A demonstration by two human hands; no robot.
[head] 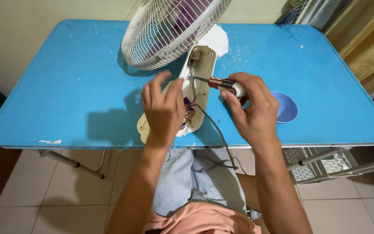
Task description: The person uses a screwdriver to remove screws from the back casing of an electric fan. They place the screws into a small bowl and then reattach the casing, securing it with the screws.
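The fan base (pixel 195 82) was steadied by the left hand (pixel 163 110), fingers loosely spread; the screwdriver (pixel 221 83), gripped in the right hand (pixel 252 110), was best kept square.

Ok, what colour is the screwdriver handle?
Red and black with a white end, the screwdriver in the right hand; head view.

I see even, soft indoor light; shadows of my hands fall toward nine o'clock on the blue table (pixel 66 86). Edges bow from wide-angle distortion; focus stays sharp.
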